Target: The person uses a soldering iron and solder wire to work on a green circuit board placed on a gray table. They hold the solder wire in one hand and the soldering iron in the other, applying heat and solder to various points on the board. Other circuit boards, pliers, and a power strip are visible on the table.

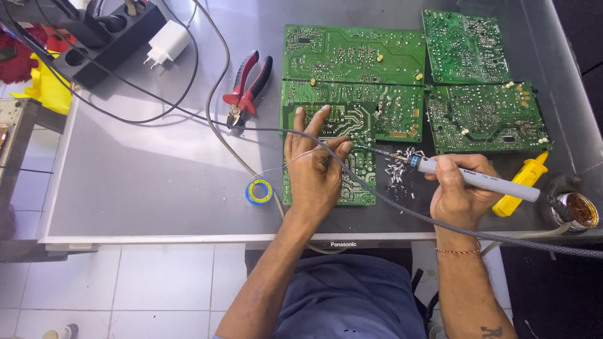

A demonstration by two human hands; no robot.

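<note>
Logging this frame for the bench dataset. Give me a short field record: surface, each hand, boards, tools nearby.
surface: grey table over a tiled floor
left hand: left hand rests flat on the nearest green circuit board, a thin solder wire by its fingers
right hand: right hand grips a grey soldering iron, tip toward the board's right edge
other boards: two more boards at upper right
tools: red pliers, solder spool, yellow desoldering pump, round tin
power: black power strip with a white charger
</note>
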